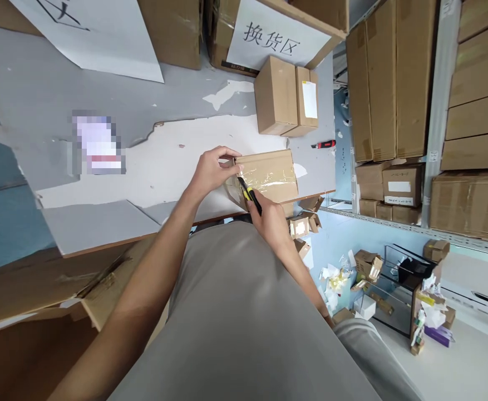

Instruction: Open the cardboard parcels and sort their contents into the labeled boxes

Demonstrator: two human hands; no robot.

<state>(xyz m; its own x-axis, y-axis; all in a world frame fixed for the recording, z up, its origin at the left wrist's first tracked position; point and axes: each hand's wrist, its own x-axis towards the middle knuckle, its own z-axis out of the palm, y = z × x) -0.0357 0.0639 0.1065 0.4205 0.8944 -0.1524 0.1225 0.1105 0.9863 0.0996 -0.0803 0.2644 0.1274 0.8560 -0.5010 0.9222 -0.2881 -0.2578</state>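
Carton (269, 172) at near edge of surface (177, 159); left hand (214, 171) grips its end, presumably steadying; right hand (271, 220), grip closed round cutter (251, 195), tip there.

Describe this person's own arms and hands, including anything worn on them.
The left hand and right hand are gloveless, with no rings discernible. The left forearm and right forearm are bare, with no watch or bracelet visible at either wrist. No sleeve edge can be made out; a plain grey garment covers the torso.
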